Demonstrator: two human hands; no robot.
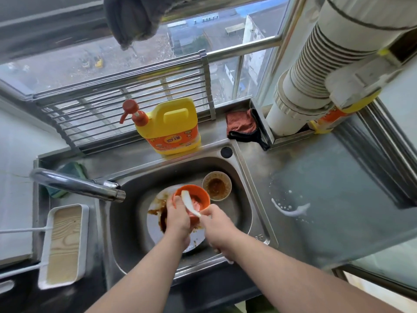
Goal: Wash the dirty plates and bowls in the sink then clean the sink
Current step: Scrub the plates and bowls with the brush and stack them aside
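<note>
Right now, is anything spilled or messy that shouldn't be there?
Yes. White foamy liquid is splashed on the steel counter to the right of the sink, outside the basin. Brown sauce smears the white plate under the orange bowl, but that is just dirty dishes.

Home kitchen, high up. Steel sink [246, 177] set in a steel counter [316, 177], tap [76, 184], yellow detergent jug [171, 127], dirty bowls [217, 185] and plate [155, 222]. Drying rack [126, 96] against window [67, 64]; rooftops and streets far below.
</note>
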